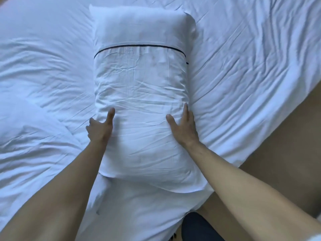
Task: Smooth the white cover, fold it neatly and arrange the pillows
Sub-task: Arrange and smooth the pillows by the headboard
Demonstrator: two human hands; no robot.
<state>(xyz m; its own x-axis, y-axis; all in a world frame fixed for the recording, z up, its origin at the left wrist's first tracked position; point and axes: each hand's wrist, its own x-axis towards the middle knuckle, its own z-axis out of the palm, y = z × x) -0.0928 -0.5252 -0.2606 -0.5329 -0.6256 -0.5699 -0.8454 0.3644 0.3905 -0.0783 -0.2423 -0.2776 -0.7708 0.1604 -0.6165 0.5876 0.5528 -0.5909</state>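
A white pillow point(142, 94) with a thin dark stripe across its far third lies lengthwise in the middle of the bed, on the wrinkled white cover point(243, 66). My left hand point(99, 128) presses against the pillow's left side, thumb up on the case and fingers tucked along the edge. On the right side my right hand point(184, 126) lies flat, fingers stretched along the pillow's edge. Both forearms reach in from the bottom of the view. A second white pillow shape point(29, 136) bulges at the left, partly blurred.
The bed's corner points toward me, with tan floor point(278, 145) to the right of it. My dark trouser leg point(199, 228) shows at the bottom beside the bed edge.
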